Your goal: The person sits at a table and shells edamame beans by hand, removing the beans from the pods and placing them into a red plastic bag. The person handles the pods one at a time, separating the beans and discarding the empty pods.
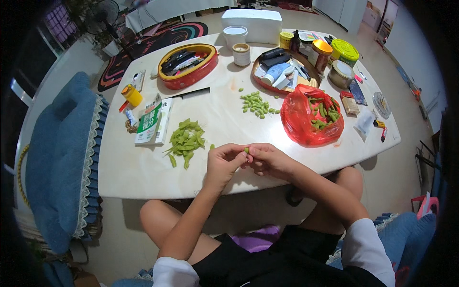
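Note:
Near the front edge of the white table (143,175), my left hand (228,159) and my right hand (268,158) meet. Between their fingertips they grip a small green bean pod (246,150), mostly covered by the fingers. Left of my hands lies a heap of flat green pods (187,140). Shelled green beans (256,104) are spread beyond my hands, towards the middle of the table. An open red plastic bag (296,125) with plump green pods (324,112) inside stands to their right. One green piece (212,146) lies beside my left hand.
Books (150,120), a black comb (195,93) and a yellow bottle (132,95) lie at the left. Behind are a red oval box (186,82), a candle jar (241,55), a round tray (255,73) and a white foam box (251,27). Jars and a cigarette pack (349,103) stand right.

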